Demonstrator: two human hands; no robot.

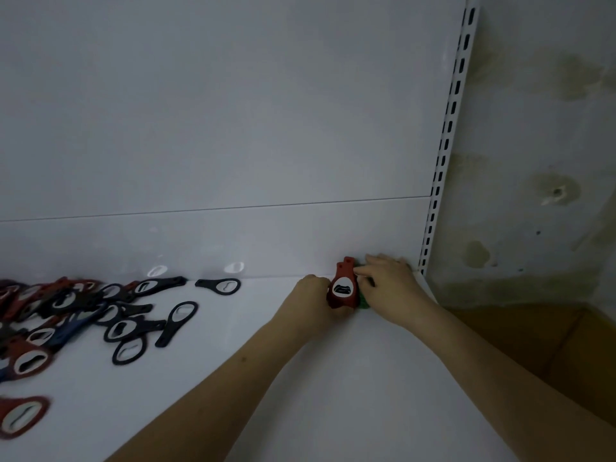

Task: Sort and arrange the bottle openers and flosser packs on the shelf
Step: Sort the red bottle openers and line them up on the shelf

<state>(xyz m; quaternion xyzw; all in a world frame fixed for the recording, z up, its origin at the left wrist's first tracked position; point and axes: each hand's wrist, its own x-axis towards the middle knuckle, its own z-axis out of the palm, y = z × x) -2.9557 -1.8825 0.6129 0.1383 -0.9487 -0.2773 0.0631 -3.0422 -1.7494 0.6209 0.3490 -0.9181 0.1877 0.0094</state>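
A red opener stands on edge at the back right corner of the white shelf, against the back panel. The left hand grips it from the left with curled fingers; the right hand pinches its upper edge from the right. A green item sits just behind the opener — mostly hidden, type cannot be told. Well apart to the left lies a loose pile of black, red and blue openers, cut off by the frame edge; one black opener lies alone near the back panel. A slotted upright borders the shelf on the right, beside a stained wall. A cardboard box stands below right — contents not visible.
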